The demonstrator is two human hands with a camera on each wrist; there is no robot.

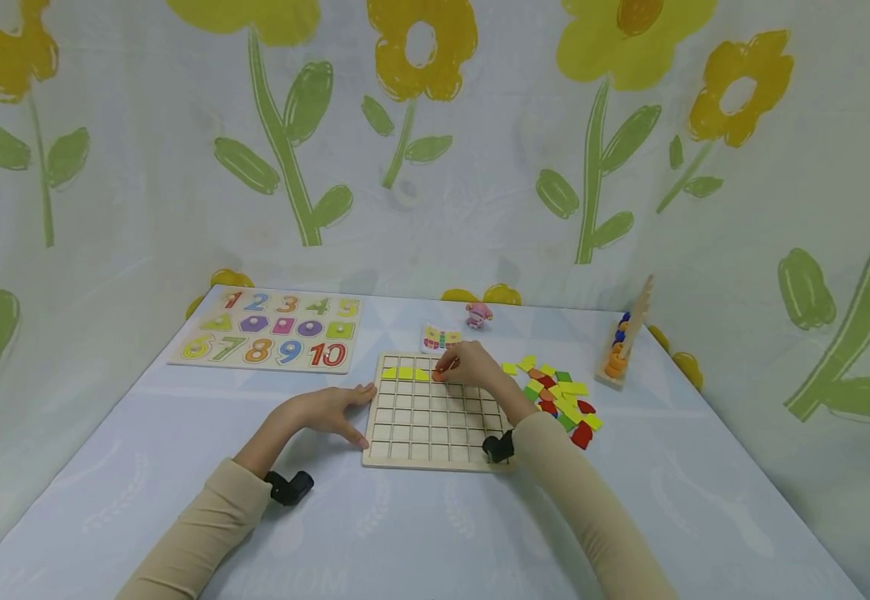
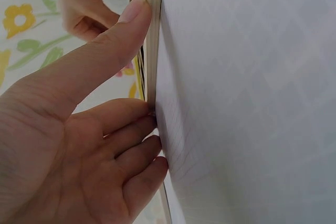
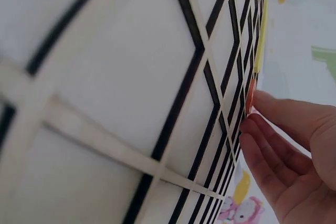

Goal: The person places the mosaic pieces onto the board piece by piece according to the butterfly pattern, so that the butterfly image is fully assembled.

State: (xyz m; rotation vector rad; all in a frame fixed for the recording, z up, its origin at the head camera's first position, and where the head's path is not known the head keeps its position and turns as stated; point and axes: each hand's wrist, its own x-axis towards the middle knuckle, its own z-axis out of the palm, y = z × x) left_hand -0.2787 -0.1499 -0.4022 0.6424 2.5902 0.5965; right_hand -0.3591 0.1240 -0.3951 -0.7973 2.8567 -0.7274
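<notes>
Near the far side of the wooden grid board point(image 1: 421, 429), that's where your little orange-red piece point(image 3: 250, 95) is, pinched between the thumb and fingers of your right hand point(image 1: 471, 364). Can't tell if it's seated in a cell or just above one. Your left hand point(image 1: 327, 410) isn't gripping anything, just thumb and fingers laid against the board's left edge, apart from the other one.

Handling-wise, my guess is the piece is light, stiff and thin, maybe a bit slick, and not that fragile. I'd take it by opposite edges so your fingertips don't block the cell. The board looks light too and might slide, so its rim is the place to hold.

As for what's in what: a few yellow pieces point(image 1: 422, 375) sit in cells just left of the orange-red one. The number puzzle point(image 1: 272, 303) has numbers point(image 1: 328, 354) and shapes point(image 1: 253, 324) on it. The loose pieces point(image 1: 568, 407) are heaped straight on the counter point(image 1: 202, 417).
</notes>
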